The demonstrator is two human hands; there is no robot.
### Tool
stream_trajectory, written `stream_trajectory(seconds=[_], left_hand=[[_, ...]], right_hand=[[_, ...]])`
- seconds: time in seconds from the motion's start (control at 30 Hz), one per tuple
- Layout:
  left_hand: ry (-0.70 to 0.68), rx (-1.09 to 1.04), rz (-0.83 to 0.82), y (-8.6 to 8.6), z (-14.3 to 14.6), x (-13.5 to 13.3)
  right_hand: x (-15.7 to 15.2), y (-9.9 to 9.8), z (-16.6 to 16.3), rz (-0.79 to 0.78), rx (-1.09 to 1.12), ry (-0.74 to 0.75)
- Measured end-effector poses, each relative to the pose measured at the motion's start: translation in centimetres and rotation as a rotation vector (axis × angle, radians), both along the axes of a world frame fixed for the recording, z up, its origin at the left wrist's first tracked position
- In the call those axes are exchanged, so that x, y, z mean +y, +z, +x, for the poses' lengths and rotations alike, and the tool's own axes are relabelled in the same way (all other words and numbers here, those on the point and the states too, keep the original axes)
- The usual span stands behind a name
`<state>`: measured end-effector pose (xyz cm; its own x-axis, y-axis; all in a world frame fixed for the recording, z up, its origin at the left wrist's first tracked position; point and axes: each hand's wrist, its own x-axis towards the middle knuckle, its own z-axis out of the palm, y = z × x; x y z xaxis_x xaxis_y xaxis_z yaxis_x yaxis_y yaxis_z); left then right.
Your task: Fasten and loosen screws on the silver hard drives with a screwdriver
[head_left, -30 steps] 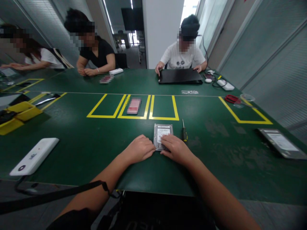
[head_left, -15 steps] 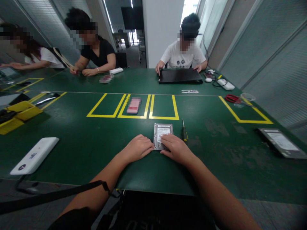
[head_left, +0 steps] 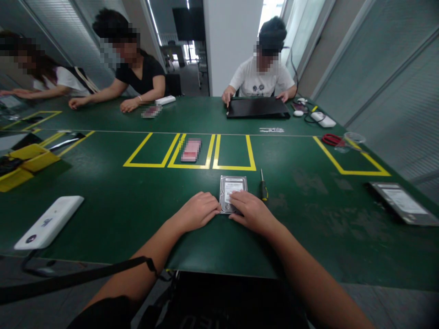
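A silver hard drive [head_left: 225, 186] with a white label lies flat on the green table right before me. My right hand [head_left: 253, 211] rests over its lower right part, fingers bent across the label and thumb at the near edge. At the drive's lower left corner, my left hand [head_left: 199, 211] has its fingers curled together, the tips against the edge. What those left fingertips cover is hidden. Just right of the drive lies a screwdriver [head_left: 263, 189] with a dark and yellow handle, its shaft pointing away from me.
A larger metal drive [head_left: 404, 203] lies at the right. Left are a white power bank [head_left: 50, 222] and yellow bins [head_left: 43, 157]. A blurred pink item [head_left: 191, 150] sits inside yellow tape marks. Across the table, one person holds a black panel [head_left: 259, 108]; two others sit left.
My hands and the hard drive stay in place. Across the table, the person in black has moved one hand out to the left, away from the other.
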<state>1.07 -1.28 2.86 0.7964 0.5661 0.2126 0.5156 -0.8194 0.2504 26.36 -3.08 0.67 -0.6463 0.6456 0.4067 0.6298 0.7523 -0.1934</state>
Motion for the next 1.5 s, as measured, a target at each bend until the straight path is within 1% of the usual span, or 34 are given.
stream_trajectory(seconds=[0.13, 0.37, 0.73, 0.9, 1.0, 1.07, 1.2, 1.37, 1.43, 1.5], left_hand=[[-0.015, 0.015, 0.06, 0.0, 0.2, -0.1], [-0.034, 0.004, 0.103, -0.1, 0.1, -0.2], [-0.033, -0.003, 0.091, -0.3, 0.1, -0.1], [-0.038, -0.042, 0.072, -0.3, 0.2, -0.1], [-0.035, -0.083, 0.05, -0.5, 0.2, -0.1], [-0.038, -0.103, 0.045, -0.7, 0.2, -0.1], [-0.046, -0.112, 0.069, -0.9, 0.2, 0.0], [-0.043, -0.139, 0.056, -1.1, 0.0, 0.1], [-0.052, -0.136, 0.07, -1.1, -0.1, 0.0], [-0.061, -0.132, 0.09, -1.2, -0.1, 0.1]], right_hand=[[0.0, 0.1, 0.0, -0.009, 0.003, 0.004], [-0.1, 0.3, -0.1, -0.028, -0.01, -0.004], [0.0, 0.1, 0.0, 0.003, 0.008, 0.0], [-0.2, 0.3, -0.1, -0.014, 0.01, 0.005], [-0.3, 0.4, 0.0, -0.015, 0.048, -0.001], [-0.2, 0.4, 0.2, 0.001, 0.091, -0.029], [0.3, 0.3, 0.8, 0.057, 0.147, -0.13], [0.6, 0.7, 1.5, 0.095, 0.141, -0.214], [0.6, 0.9, 1.6, 0.109, 0.116, -0.292], [0.6, 1.2, 1.8, 0.117, 0.071, -0.435]])
